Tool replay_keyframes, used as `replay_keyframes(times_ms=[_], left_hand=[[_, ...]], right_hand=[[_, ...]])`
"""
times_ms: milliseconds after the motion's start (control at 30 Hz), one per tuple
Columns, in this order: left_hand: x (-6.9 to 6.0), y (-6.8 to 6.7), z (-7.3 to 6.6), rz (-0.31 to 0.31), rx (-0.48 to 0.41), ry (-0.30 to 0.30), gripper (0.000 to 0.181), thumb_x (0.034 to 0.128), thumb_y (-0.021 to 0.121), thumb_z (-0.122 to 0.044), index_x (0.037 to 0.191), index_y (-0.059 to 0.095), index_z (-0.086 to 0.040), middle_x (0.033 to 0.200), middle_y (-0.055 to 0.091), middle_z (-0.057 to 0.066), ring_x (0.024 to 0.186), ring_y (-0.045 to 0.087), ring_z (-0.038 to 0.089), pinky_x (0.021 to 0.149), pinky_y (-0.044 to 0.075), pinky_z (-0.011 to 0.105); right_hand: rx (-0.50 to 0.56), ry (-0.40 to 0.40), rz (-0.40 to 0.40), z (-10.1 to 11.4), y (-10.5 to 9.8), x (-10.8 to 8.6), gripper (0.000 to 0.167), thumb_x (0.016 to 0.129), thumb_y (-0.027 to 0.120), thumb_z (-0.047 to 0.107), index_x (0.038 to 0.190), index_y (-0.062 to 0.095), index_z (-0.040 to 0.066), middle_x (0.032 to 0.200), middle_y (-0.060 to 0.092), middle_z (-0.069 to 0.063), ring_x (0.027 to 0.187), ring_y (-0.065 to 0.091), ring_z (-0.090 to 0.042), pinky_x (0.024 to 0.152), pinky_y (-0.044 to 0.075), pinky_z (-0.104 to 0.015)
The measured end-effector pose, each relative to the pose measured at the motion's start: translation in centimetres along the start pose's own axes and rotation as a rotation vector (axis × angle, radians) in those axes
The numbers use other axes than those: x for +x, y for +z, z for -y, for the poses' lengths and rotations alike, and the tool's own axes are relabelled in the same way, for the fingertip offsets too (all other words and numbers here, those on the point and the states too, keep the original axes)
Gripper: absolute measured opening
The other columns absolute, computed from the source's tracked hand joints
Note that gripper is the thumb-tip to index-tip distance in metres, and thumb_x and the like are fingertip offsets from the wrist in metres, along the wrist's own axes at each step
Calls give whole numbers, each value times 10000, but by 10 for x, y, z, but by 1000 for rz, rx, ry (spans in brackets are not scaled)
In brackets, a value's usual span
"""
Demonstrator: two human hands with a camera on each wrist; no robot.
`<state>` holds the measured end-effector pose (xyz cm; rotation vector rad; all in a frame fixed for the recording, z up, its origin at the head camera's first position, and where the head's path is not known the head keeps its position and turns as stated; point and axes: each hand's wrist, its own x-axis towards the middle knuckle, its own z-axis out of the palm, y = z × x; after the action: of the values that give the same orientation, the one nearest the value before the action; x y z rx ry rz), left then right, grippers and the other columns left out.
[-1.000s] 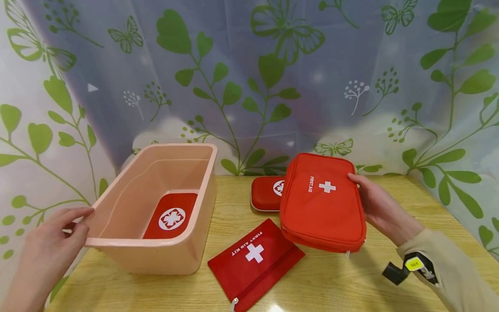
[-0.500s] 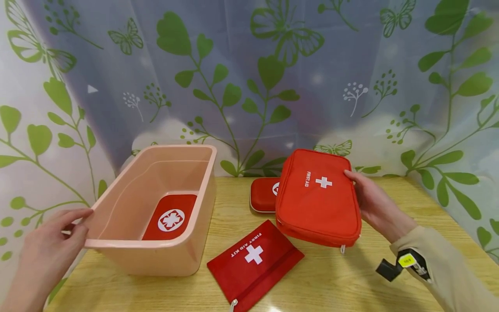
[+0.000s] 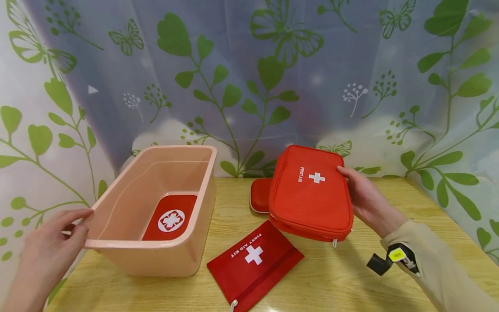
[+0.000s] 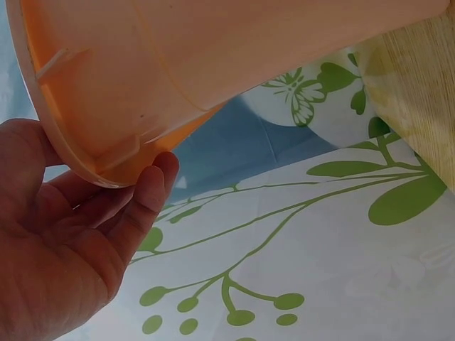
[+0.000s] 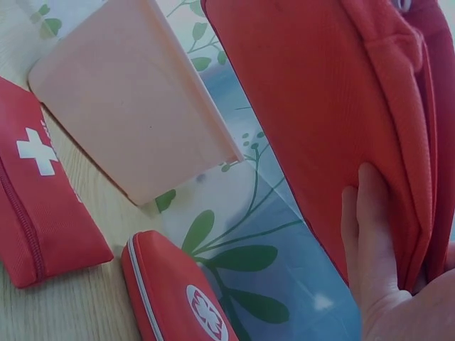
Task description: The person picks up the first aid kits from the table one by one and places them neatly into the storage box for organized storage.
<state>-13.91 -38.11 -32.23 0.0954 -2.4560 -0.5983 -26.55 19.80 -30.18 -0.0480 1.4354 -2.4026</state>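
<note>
My right hand (image 3: 368, 197) grips the right edge of a large red first aid bag (image 3: 308, 203), thumb on top and fingers beneath, as the right wrist view shows. The bag is held tilted above the table and partly covers a small red hard case (image 3: 260, 196). On the left, my left hand (image 3: 52, 247) pinches the near left corner of a pink plastic bin (image 3: 156, 245); in the left wrist view the fingers curl about its rim. Inside the bin lies a flat red item (image 3: 156, 225) with a white cross emblem.
A flat red zippered first aid pouch (image 3: 269, 266) lies on the wooden table (image 3: 230, 195), between bin and bag. Behind the table hangs a leaf-patterned curtain (image 3: 234, 125). A strapped camera (image 3: 397, 255) sits on the right wrist.
My right hand has carried the red first aid bag left and slightly up, so it covers more of the small case. The left hand and bin have stayed put.
</note>
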Motion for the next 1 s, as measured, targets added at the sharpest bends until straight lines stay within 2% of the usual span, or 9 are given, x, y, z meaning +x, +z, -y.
replay_keyframes(times_ms=[200, 400, 633, 1000], left_hand=[[1, 0, 0, -1, -4, 0, 243, 893, 631, -113, 1109, 732, -62, 993, 449, -385, 678, 439, -206, 558, 386, 103], [0, 0, 1, -19, -21, 2, 241, 885, 630, -95, 1100, 734, -59, 987, 440, -404, 682, 441, -212, 569, 385, 90], [0, 1, 0, -12, -10, -12, 240, 891, 637, -112, 1106, 732, -64, 997, 466, -356, 685, 434, -215, 562, 385, 99], [0, 0, -2, -26, -11, -10, 243, 888, 631, -102, 1104, 732, -57, 988, 455, -372, 685, 429, -215, 556, 383, 99]], right_hand=[[13, -5, 9, 1, 7, 4, 597, 1030, 497, 314, 1480, 163, 109, 1144, 565, -34, 980, 631, -149, 863, 535, -329], [60, -8, 12, 1, 12, 8, 406, 1037, 485, 291, 1348, 295, 113, 1079, 600, -42, 938, 652, -153, 837, 544, -321], [50, -16, 4, 1, 16, 10, 481, 1032, 499, 295, 1412, 257, 128, 1118, 585, -45, 953, 647, -148, 846, 540, -319], [94, -34, 14, 1, 24, 15, 402, 1032, 499, 266, 1356, 305, 126, 1108, 566, -53, 935, 641, -154, 838, 543, -315]])
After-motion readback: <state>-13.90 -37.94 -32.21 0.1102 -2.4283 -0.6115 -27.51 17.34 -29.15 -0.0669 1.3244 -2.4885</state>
